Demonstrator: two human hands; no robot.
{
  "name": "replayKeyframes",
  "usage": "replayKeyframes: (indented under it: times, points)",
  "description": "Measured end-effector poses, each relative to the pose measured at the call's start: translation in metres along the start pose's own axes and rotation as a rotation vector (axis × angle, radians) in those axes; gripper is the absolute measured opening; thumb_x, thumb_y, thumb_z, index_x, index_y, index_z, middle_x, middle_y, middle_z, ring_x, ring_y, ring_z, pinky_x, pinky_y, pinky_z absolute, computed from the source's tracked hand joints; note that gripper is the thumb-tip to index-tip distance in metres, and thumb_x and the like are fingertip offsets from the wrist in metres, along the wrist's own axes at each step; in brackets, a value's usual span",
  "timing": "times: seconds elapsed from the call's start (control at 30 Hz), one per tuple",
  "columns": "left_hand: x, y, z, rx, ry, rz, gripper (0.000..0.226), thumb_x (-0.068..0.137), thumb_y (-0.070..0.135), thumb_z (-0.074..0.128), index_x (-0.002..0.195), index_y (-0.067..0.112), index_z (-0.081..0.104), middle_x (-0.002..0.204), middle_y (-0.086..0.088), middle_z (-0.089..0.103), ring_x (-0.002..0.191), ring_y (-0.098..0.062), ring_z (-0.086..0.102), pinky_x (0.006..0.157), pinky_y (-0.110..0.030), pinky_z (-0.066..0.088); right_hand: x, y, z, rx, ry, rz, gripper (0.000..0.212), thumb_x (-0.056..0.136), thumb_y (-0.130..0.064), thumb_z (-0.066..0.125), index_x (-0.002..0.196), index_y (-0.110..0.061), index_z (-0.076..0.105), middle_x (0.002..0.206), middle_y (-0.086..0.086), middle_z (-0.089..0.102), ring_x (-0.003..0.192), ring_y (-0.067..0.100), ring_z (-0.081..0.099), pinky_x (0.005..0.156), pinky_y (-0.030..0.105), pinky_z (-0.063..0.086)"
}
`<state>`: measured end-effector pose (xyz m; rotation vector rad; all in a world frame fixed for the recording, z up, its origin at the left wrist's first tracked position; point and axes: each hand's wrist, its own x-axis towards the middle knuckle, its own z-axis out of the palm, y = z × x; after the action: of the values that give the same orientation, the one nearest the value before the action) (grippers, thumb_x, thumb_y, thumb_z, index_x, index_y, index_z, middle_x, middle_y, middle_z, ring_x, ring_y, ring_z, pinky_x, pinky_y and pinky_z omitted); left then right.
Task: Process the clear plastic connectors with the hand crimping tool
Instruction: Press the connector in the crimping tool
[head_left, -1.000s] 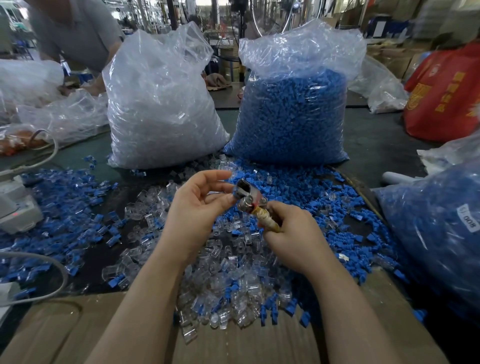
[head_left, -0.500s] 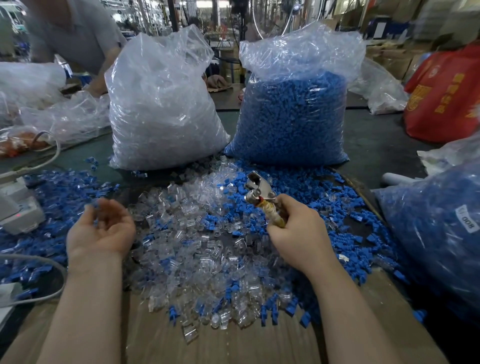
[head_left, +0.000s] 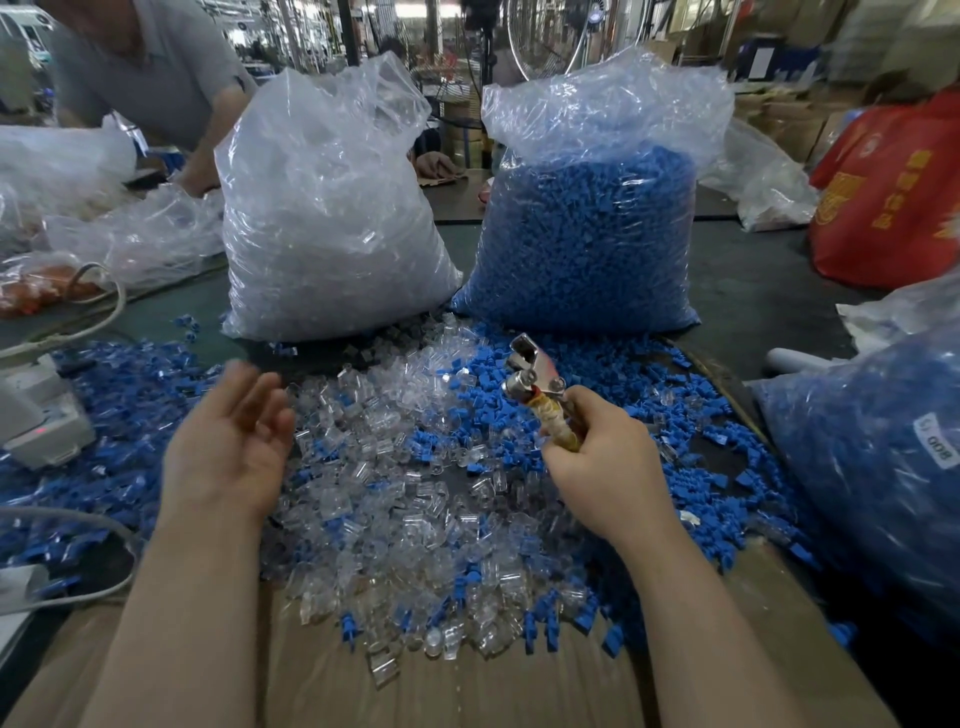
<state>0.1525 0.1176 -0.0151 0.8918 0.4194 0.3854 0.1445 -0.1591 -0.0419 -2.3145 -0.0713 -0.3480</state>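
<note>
Over the worktop: left hand spread, empty, nearest clear connectors; right hand grips crimping tool, head tilted up-left.

Even indoor light, soft shadows, wide-angle bending at edges, blurred background

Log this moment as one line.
left hand: open, empty, palm up | right hand: grips crimping tool | clear connectors: loose pile, below

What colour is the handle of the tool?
Yellowish tan, wrapped; the crimping tool shows best in the head view.
</note>
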Motion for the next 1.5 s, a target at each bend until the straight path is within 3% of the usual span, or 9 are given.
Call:
replayKeyframes:
  times: [0.17, 0.27, 0.37, 0.5, 0.87, 1.0, 1.2, 1.37, 1.5]
  points:
    - [-0.033, -0.030, 0.041, 1.099, -0.417, 0.372, 0.006, 0.085, 0.023, 0.073, 0.083, 0.028, 0.070, 0.074, 0.009, 0.069, 0.063, 0.010, 0.059, 0.057, -0.012, 0.046, 0.000, 0.000, 0.000, -0.012, -0.006, 0.005, 0.007, 0.082, -0.025, 0.060, 0.085, -0.026, 0.054, 0.066, -0.004, 0.059, 0.061, 0.019, 0.055, 0.054, 0.042, 0.046]
    - [-0.038, -0.051, 0.051, 1.504, -0.553, 0.515, 0.016, 0.086, 0.031, 0.073, 0.075, 0.039, 0.063, 0.084, 0.022, 0.056, 0.077, 0.006, 0.053, 0.080, -0.022, 0.046, 0.000, 0.000, 0.001, -0.020, -0.005, -0.006, 0.007, 0.080, -0.025, 0.058, 0.083, -0.026, 0.052, 0.065, -0.004, 0.058, 0.060, 0.018, 0.053, 0.052, 0.040, 0.043]
    - [-0.041, -0.065, 0.055, 1.706, -0.658, 0.595, 0.009, 0.089, 0.036, 0.068, 0.090, 0.045, 0.067, 0.097, 0.020, 0.051, 0.101, -0.004, 0.046, 0.105, -0.036, 0.031, 0.000, 0.000, 0.001, -0.011, -0.012, -0.013, 0.007, 0.082, -0.025, 0.060, 0.084, -0.027, 0.053, 0.066, -0.004, 0.059, 0.060, 0.018, 0.054, 0.053, 0.041, 0.045]
    - [-0.044, -0.073, 0.056, 1.812, -0.671, 0.679, 0.021, 0.089, 0.037, 0.068, 0.108, 0.045, 0.067, 0.099, 0.019, 0.044, 0.111, -0.008, 0.045, 0.108, -0.036, 0.028, 0.000, 0.000, 0.003, 0.005, -0.014, -0.014, 0.007, 0.081, -0.025, 0.059, 0.084, -0.029, 0.054, 0.066, -0.006, 0.059, 0.060, 0.015, 0.053, 0.053, 0.037, 0.043]
    - [-0.041, -0.076, 0.055, 1.859, -0.725, 0.717, 0.020, 0.091, 0.039, 0.064, 0.111, 0.040, 0.068, 0.097, 0.016, 0.045, 0.097, -0.004, 0.040, 0.103, -0.031, 0.032, -0.001, -0.001, 0.003, 0.020, -0.022, -0.016, 0.008, 0.073, -0.032, 0.049, 0.078, -0.027, 0.050, 0.061, -0.004, 0.054, 0.055, 0.016, 0.048, 0.048, 0.035, 0.035]
    - [-0.043, -0.075, 0.054, 1.796, -0.688, 0.719, 0.010, 0.092, 0.035, 0.065, 0.102, 0.036, 0.065, 0.097, 0.017, 0.055, 0.099, -0.006, 0.054, 0.101, -0.031, 0.038, 0.000, 0.000, 0.004, -0.013, -0.027, -0.010, 0.005, 0.079, -0.026, 0.056, 0.079, -0.027, 0.051, 0.062, -0.005, 0.056, 0.055, 0.014, 0.050, 0.047, 0.034, 0.035]
    - [-0.044, -0.067, 0.057, 1.227, -0.591, 0.377, 0.012, 0.090, 0.020, 0.069, 0.088, 0.030, 0.063, 0.078, 0.010, 0.068, 0.067, 0.002, 0.062, 0.057, -0.009, 0.046, 0.002, 0.001, 0.004, 0.132, -0.024, 0.006, 0.014, 0.083, -0.024, 0.062, 0.073, -0.029, 0.054, 0.060, -0.008, 0.055, 0.054, 0.012, 0.046, 0.049, 0.033, 0.036]
    - [-0.052, -0.058, 0.062, 0.866, -0.697, 0.101, 0.014, 0.088, 0.005, 0.070, 0.096, 0.016, 0.068, 0.089, -0.004, 0.076, 0.086, -0.017, 0.073, 0.075, -0.029, 0.060, 0.002, -0.004, 0.003, 0.324, -0.032, -0.005, 0.012, 0.088, -0.027, 0.069, 0.079, -0.021, 0.063, 0.068, -0.001, 0.062, 0.061, 0.020, 0.054, 0.057, 0.043, 0.047]
    - [-0.054, -0.058, 0.063, 0.780, -0.758, 0.105, 0.017, 0.084, -0.002, 0.070, 0.092, 0.013, 0.071, 0.089, -0.001, 0.077, 0.086, -0.012, 0.073, 0.075, -0.019, 0.056, 0.001, -0.005, 0.003, 0.388, -0.053, -0.031, 0.017, 0.089, -0.030, 0.069, 0.080, -0.017, 0.064, 0.067, 0.004, 0.058, 0.056, 0.012, 0.046, 0.052, 0.040, 0.041]
